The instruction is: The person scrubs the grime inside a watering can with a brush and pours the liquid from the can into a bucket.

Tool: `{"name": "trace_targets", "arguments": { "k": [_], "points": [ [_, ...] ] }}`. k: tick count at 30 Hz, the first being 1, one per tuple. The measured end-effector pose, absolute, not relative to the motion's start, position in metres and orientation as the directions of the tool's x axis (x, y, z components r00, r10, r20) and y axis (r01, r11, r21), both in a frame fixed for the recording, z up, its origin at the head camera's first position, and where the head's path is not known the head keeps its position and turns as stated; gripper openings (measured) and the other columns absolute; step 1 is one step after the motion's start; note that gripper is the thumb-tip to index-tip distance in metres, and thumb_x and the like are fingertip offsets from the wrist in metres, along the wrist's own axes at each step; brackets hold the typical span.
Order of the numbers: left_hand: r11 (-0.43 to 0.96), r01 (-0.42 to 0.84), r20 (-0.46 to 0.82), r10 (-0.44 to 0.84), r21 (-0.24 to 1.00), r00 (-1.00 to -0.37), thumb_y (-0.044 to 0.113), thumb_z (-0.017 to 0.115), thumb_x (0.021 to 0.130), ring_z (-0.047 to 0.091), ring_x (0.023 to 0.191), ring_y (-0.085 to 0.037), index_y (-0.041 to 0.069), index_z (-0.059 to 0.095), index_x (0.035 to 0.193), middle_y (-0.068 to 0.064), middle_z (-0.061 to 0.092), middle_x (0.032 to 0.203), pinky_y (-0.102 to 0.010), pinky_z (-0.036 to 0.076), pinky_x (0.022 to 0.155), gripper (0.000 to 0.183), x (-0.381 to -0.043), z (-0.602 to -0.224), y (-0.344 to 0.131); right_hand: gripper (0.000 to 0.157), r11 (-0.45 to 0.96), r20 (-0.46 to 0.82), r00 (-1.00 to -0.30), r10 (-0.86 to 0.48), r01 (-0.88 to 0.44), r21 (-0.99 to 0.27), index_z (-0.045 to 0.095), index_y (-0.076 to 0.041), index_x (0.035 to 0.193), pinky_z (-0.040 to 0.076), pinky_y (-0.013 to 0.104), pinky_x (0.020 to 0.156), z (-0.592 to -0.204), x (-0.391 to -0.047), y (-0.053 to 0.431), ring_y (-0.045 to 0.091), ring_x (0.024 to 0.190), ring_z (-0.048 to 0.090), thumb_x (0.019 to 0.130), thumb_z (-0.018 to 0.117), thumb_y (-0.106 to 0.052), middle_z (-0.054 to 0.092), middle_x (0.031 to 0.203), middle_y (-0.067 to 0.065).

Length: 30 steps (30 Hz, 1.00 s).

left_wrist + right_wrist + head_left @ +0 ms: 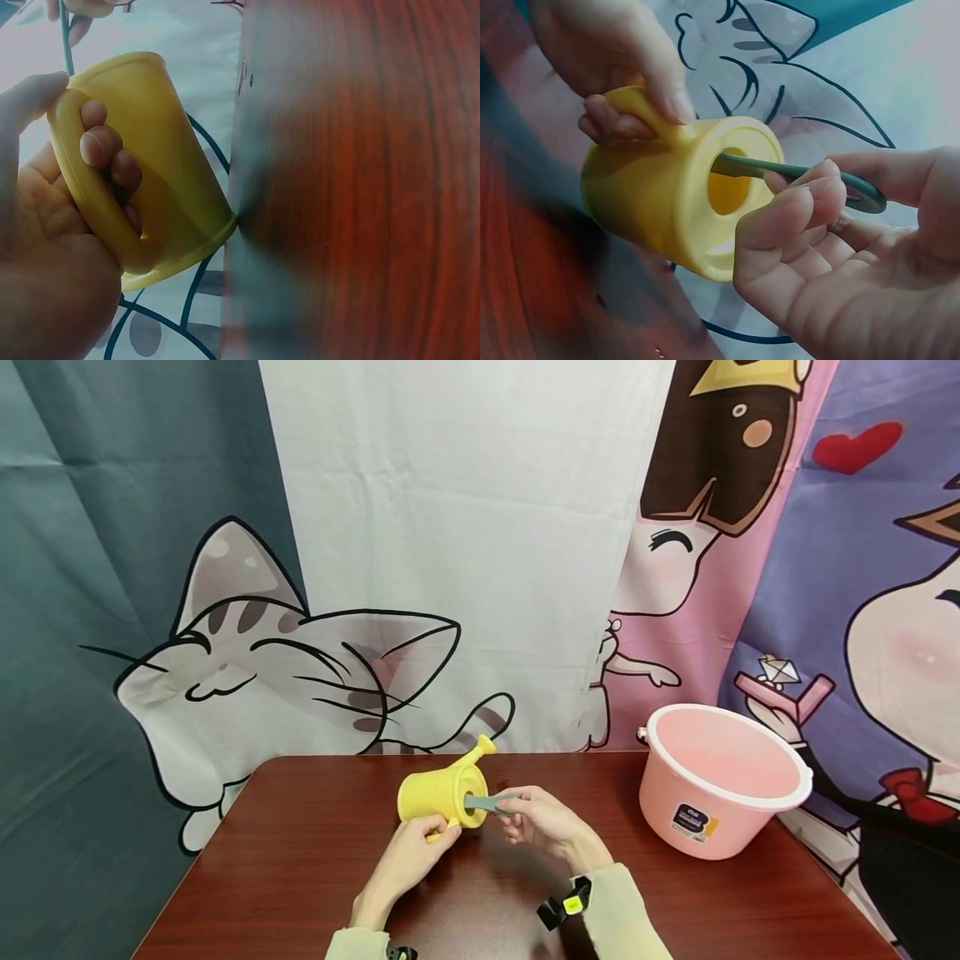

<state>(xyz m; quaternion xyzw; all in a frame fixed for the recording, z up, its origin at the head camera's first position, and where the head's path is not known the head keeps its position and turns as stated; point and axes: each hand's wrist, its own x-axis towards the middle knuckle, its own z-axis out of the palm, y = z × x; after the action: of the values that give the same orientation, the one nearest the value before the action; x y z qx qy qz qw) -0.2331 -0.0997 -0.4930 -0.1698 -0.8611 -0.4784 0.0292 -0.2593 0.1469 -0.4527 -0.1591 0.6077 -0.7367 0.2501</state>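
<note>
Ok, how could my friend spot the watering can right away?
Start at the brown table; a pink bucket stands on its right side. Left of that bucket, the left hand grips the watering can by its handle. It's yellow with a spout, unlike the bucket.

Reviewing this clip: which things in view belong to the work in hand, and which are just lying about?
In use:
- yellow watering can, gripped by the left hand
- grey-green tool, held by the right hand, one end inside the can

Apparently uninvolved:
- pink bucket, untouched
- printed backdrop
</note>
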Motion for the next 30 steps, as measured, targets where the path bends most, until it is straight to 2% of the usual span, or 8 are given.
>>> {"name": "trace_targets", "arguments": {
  "k": [3, 8, 17, 24, 30],
  "points": [
    [0.492, 0.316, 0.209, 0.261, 0.811, -0.943, 0.045, 0.061, 0.095, 0.037, 0.050, -0.004, 0.021, 0.054, 0.068, 0.011, 0.037, 0.056, -0.021, 0.034, 0.050, 0.036, -0.233, -0.493, -0.100, 0.014, -0.139, -0.067, -0.818, -0.571, 0.177, -0.974, 0.063, 0.001, 0.102, 0.041, 0.029, 0.057, -0.450, -0.259, 0.150, 0.013, 0.055, 0.043, 0.098, 0.056, -0.012, 0.050, 0.069, 0.002],
    [0.492, 0.314, 0.207, 0.260, 0.812, -0.943, 0.045, 0.061, 0.095, 0.036, 0.050, -0.004, 0.021, 0.054, 0.069, 0.010, 0.037, 0.057, -0.021, 0.033, 0.051, 0.036, -0.233, -0.494, -0.101, 0.010, -0.121, -0.084, -0.810, -0.581, 0.188, -0.975, 0.065, -0.005, 0.095, 0.032, 0.031, 0.057, -0.449, -0.258, 0.155, 0.015, 0.057, 0.037, 0.098, 0.057, -0.011, 0.045, 0.069, 0.005],
    [0.489, 0.313, 0.207, 0.259, 0.814, -0.944, 0.044, 0.061, 0.095, 0.037, 0.051, -0.004, 0.021, 0.054, 0.069, 0.011, 0.038, 0.057, -0.022, 0.034, 0.050, 0.036, -0.234, -0.494, -0.100, 0.013, -0.150, -0.065, -0.810, -0.583, 0.186, -0.971, 0.064, -0.003, 0.097, 0.034, 0.030, 0.057, -0.452, -0.259, 0.147, 0.013, 0.057, 0.040, 0.100, 0.054, -0.010, 0.047, 0.070, 0.003],
    [0.486, 0.313, 0.206, 0.260, 0.816, -0.943, 0.046, 0.061, 0.094, 0.037, 0.050, -0.004, 0.021, 0.054, 0.068, 0.010, 0.038, 0.056, -0.021, 0.034, 0.050, 0.037, -0.234, -0.495, -0.100, 0.020, -0.163, -0.056, -0.832, -0.552, 0.174, -0.971, 0.054, 0.009, 0.107, 0.033, 0.031, 0.058, -0.459, -0.257, 0.133, 0.014, 0.056, 0.038, 0.100, 0.054, -0.010, 0.046, 0.070, 0.005],
    [0.482, 0.318, 0.210, 0.265, 0.816, -0.941, 0.045, 0.062, 0.094, 0.038, 0.050, -0.004, 0.021, 0.053, 0.068, 0.011, 0.038, 0.056, -0.021, 0.034, 0.050, 0.037, -0.233, -0.493, -0.099, 0.014, -0.184, -0.061, -0.848, -0.527, 0.183, -0.966, 0.055, 0.005, 0.102, 0.036, 0.028, 0.056, -0.465, -0.256, 0.121, 0.012, 0.054, 0.040, 0.099, 0.054, -0.008, 0.048, 0.069, 0.003]
  ]
}}
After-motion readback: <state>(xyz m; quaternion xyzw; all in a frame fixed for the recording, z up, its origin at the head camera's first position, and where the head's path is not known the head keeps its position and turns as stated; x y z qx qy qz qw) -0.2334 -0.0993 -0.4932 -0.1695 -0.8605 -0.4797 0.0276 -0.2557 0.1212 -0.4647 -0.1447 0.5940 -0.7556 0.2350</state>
